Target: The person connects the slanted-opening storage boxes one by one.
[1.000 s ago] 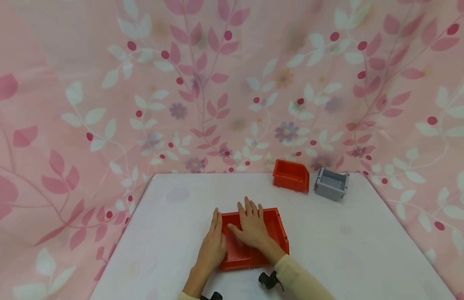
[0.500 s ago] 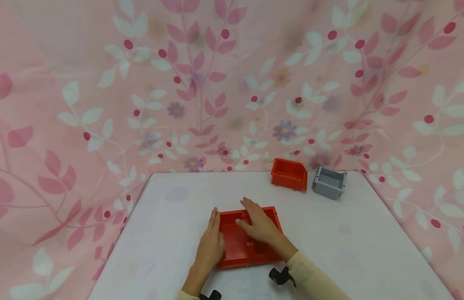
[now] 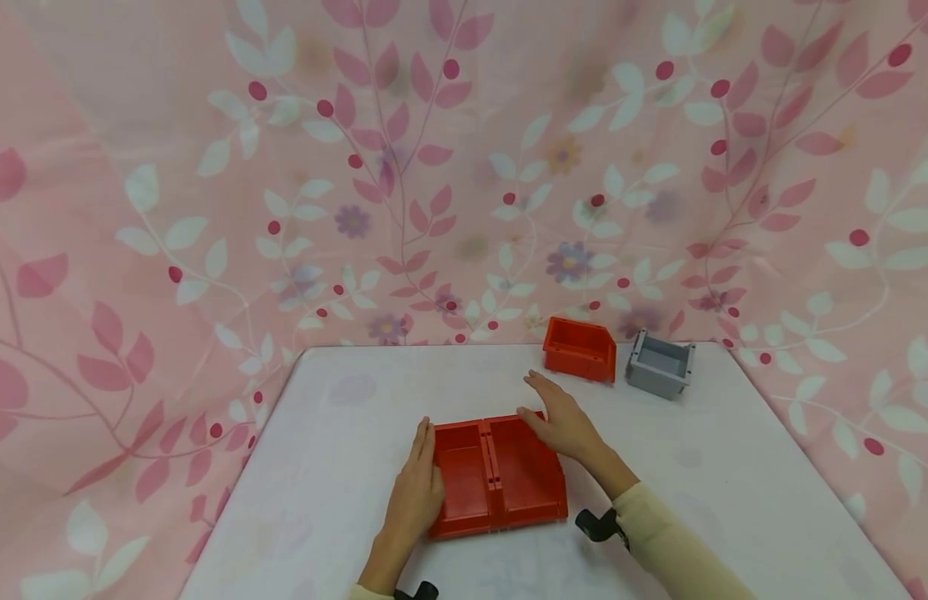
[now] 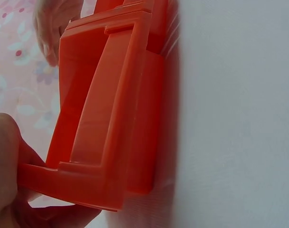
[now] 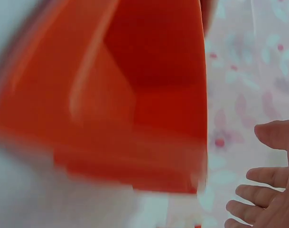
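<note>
Two red plastic bins stand side by side on the table, their walls meeting in the middle: a left bin point(image 3: 464, 483) and a right bin point(image 3: 527, 471). My left hand point(image 3: 416, 493) rests with straight fingers along the outer side of the left bin. In the left wrist view, the thumb side of that hand point(image 4: 4, 166) touches the bin's rim. Over the far right corner of the right bin is my right hand point(image 3: 569, 427), fingers spread and holding nothing. The right wrist view shows the right hand point(image 5: 272, 190) apart from the blurred red bin point(image 5: 168, 109).
Toward the back right of the white table point(image 3: 344, 467) stand a smaller red bin point(image 3: 580, 350) and a grey bin point(image 3: 661, 367). A flowered pink cloth point(image 3: 464, 167) hangs behind the table and along its sides.
My right hand has moved right, from the middle of the paired bins to the right bin's far corner, uncovering the seam between them. The left hand has stayed at the left side.
</note>
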Motion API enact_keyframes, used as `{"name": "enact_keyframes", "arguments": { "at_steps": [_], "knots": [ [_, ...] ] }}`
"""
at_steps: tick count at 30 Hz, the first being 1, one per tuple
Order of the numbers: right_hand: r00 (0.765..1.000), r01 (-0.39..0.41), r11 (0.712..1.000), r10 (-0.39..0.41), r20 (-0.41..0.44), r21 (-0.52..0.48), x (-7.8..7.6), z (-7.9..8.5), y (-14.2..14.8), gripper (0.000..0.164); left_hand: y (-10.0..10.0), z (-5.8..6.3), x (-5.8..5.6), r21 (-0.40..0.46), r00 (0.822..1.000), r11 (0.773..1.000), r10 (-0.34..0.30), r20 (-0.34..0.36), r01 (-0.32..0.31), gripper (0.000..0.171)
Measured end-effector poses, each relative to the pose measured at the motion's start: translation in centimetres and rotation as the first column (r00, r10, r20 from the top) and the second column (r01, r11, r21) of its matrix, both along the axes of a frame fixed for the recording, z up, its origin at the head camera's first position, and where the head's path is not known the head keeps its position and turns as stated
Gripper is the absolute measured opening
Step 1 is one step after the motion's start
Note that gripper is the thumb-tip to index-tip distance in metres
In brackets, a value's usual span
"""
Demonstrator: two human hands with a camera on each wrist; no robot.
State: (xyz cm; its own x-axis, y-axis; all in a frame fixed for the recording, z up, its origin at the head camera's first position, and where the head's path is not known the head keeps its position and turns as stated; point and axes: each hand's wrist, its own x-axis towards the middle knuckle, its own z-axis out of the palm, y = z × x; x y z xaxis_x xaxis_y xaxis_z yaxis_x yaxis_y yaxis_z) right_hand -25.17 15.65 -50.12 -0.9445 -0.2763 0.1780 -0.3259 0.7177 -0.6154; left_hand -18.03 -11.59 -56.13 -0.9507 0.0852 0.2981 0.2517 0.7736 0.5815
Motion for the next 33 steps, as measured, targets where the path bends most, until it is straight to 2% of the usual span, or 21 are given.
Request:
{"name": "enact_keyframes", "arguments": {
  "at_steps": [5,12,27,33],
  "knots": [
    [0.998,0.055,0.998,-0.055,-0.008,0.009,-0.8,0.2,2.2,0.067,-0.1,-0.2,0.1,0.007,1.000,1.000,0.004,0.000,-0.004,0.067],
    [0.996,0.080,0.996,-0.078,-0.047,0.034,-1.9,0.5,4.5,0.064,-0.1,-0.3,0.1,0.009,1.000,1.000,0.007,0.011,-0.007,0.068],
    [0.992,0.125,0.990,-0.124,-0.015,0.067,-5.9,0.5,9.2,0.057,-0.2,-0.3,0.0,0.107,0.999,0.994,-0.001,0.035,-0.003,0.067],
    [0.990,0.135,0.987,-0.137,0.020,0.088,-7.6,0.7,10.2,0.056,-0.2,-0.4,0.0,0.104,0.999,0.994,-0.018,0.032,0.014,0.065]
  ]
}}
